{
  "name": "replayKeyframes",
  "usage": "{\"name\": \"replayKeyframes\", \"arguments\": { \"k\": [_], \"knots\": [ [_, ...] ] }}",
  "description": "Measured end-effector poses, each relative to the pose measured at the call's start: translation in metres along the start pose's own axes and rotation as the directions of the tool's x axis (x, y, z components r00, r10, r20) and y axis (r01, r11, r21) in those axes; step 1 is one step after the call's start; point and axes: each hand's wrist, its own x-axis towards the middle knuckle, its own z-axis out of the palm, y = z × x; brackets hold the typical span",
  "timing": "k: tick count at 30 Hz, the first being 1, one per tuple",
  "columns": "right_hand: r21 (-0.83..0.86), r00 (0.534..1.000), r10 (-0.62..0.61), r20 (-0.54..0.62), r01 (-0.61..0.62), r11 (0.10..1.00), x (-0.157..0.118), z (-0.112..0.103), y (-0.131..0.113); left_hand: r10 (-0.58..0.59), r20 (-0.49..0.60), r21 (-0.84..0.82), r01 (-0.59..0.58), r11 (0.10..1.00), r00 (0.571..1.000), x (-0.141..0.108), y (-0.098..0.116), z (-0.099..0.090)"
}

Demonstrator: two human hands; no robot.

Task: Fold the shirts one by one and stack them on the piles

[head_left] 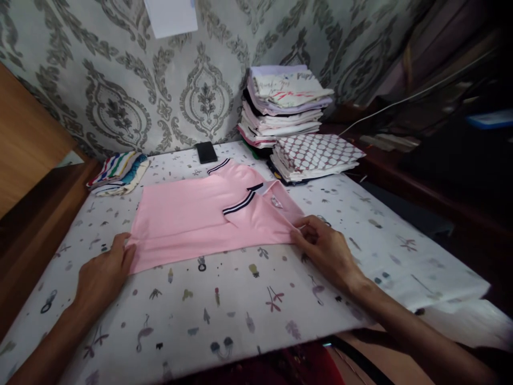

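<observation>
The pink shirt (180, 208) lies at the centre of the frame, spread flat sideways, its hem toward the left and its collar end toward the right. Its body looks mostly smooth, with a long crease along the near side. The sleeves are folded over the body, their dark cuffs striped with white, and a pale label shows inside the neck.

At the lower left, the left hand (102, 267) holds the near hem corner, thumb and forefinger narrow on the fabric. Right of centre, the right hand (324, 243) holds the near edge by the collar end between thumb and forefinger, the other fingers curled. The fingertips partly hide both held spots.

Under the shirt is a white printed sheet (224, 299). Beyond the shirt, at upper centre, lies a black phone (207, 152). At upper right stand a tall stack (284, 107) of folded clothes and, just in front, a lower stack (316, 155) with a lattice-patterned top; both block the view behind them. A small pile (118, 172) sits at left, below the patterned wall (206, 91).
</observation>
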Motion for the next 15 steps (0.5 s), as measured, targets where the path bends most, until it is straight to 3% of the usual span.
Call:
{"name": "replayKeyframes", "arguments": {
  "k": [2, 7, 10, 12, 15],
  "knots": [
    [-0.037, 1.000, -0.014, -0.005, 0.014, 0.999, 0.000, 0.001, 0.000, 0.027, -0.011, 0.047, -0.027, 0.999, 1.000, 0.000, 0.001, -0.003],
    [-0.107, 0.996, -0.067, -0.063, 0.060, 0.992, -0.004, 0.001, 0.005, 0.064, -0.156, 0.064, -0.054, 0.996, 0.986, -0.001, 0.007, -0.012],
    [-0.234, 0.967, -0.216, -0.133, 0.181, 0.955, -0.001, -0.002, 0.000, 0.046, -0.208, -0.036, -0.055, 0.998, 0.977, 0.001, 0.006, -0.015],
    [-0.296, 0.906, -0.405, -0.122, 0.356, 0.886, 0.007, 0.000, -0.011, 0.040, -0.265, -0.187, -0.092, 0.978, 0.963, 0.003, 0.003, -0.015],
    [-0.277, 0.760, -0.649, 0.041, 0.633, 0.723, 0.025, 0.018, -0.033, 0.039, -0.287, -0.400, -0.156, 0.903, 0.957, 0.006, 0.004, -0.013]
  ]
}}
